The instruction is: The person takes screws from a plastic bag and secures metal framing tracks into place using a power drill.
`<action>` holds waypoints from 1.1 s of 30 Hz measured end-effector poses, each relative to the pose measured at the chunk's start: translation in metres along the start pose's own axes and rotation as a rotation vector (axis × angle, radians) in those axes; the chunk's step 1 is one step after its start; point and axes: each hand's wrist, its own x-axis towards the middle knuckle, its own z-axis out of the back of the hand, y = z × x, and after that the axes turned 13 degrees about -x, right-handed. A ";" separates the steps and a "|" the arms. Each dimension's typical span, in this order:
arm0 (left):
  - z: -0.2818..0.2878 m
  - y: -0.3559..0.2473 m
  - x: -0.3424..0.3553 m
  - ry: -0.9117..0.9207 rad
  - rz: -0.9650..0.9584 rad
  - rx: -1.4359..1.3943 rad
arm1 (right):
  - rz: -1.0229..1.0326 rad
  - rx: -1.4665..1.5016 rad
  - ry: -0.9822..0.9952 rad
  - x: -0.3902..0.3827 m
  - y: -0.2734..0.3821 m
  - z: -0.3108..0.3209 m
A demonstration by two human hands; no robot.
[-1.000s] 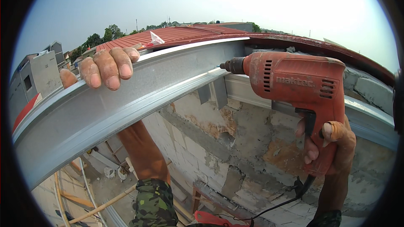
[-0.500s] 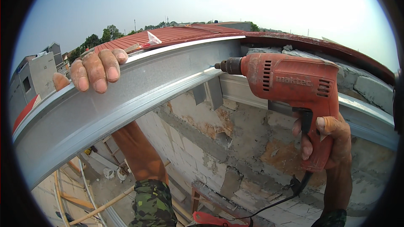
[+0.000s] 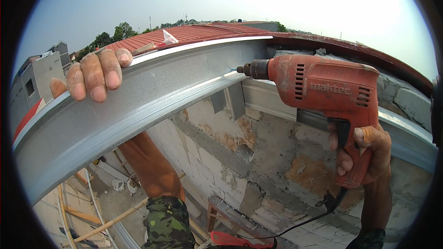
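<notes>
A galvanized steel channel beam [image 3: 138, 106] runs from the lower left toward the back right. My left hand [image 3: 94, 74] grips it from behind, fingers curled over its top edge; the forearm shows below the beam. My right hand [image 3: 364, 150] holds a red, dusty corded drill [image 3: 318, 85] by its handle, index finger beside the black trigger. The black chuck [image 3: 254, 68] faces left, with a small bit at the beam's face near its far end; whether it touches is hard to tell.
Red corrugated roofing [image 3: 203, 31] lies behind the beam, with rough block edging at right and another steel channel [image 3: 267, 97] along the wall [image 3: 249, 157]. Far below are bamboo poles [image 3: 115, 221], timber and debris. Buildings [image 3: 44, 78] stand at the left; a black cord hangs from the drill.
My left hand shows farther left along the beam's top edge than a second ago. The drill first shifted slightly left, then back right, still pointed at the beam.
</notes>
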 end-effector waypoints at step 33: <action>-0.002 0.004 0.000 -0.007 -0.014 -0.023 | -0.027 -0.049 -0.076 -0.006 0.005 -0.016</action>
